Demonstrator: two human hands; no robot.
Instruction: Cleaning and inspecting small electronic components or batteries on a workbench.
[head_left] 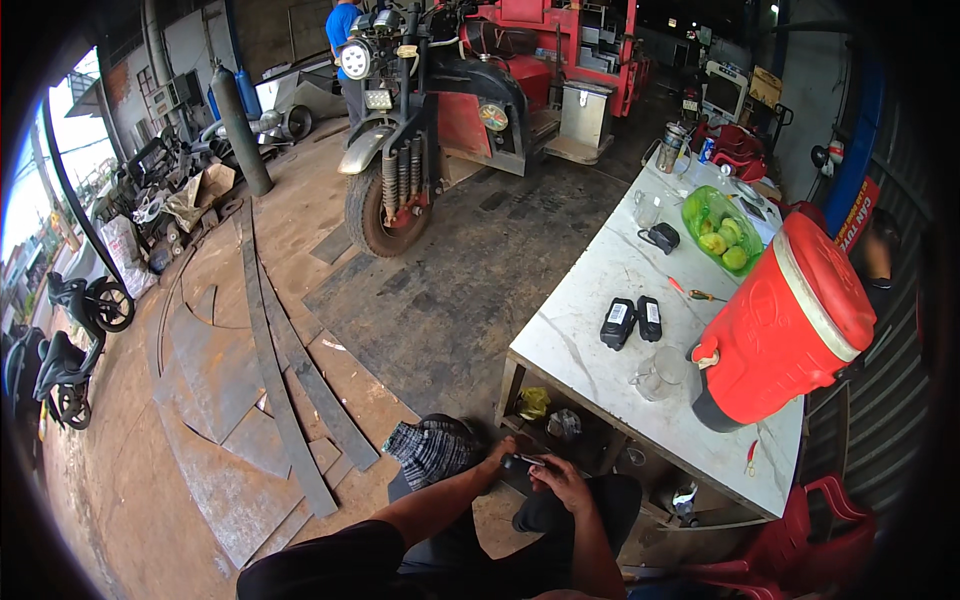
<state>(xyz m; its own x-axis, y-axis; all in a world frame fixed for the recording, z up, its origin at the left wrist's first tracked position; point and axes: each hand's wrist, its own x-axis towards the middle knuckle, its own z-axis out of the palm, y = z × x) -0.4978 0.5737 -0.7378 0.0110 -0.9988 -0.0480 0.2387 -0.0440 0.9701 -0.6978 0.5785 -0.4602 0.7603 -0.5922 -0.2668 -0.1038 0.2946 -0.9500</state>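
Observation:
Both of my hands are close together over my lap, left of the white table's near edge. My left hand (498,457) is closed at a small dark object (514,463), whose kind I cannot make out. From the other side, my right hand (566,485) has its fingers bent around the end of the same object or something thin beside it. Shadow and small size hide the details. Just left of my left hand is a grey-and-black knitted piece (436,447), near my bent leg.
The marble-topped table (575,340) carries a red drink cooler (785,320), a glass mug (657,375), two black cases (632,322), screwdrivers and a green fruit basket (722,230). Metal strips (280,370) lie on the floor at left. A three-wheeled vehicle (470,110) and a person (343,30) are beyond.

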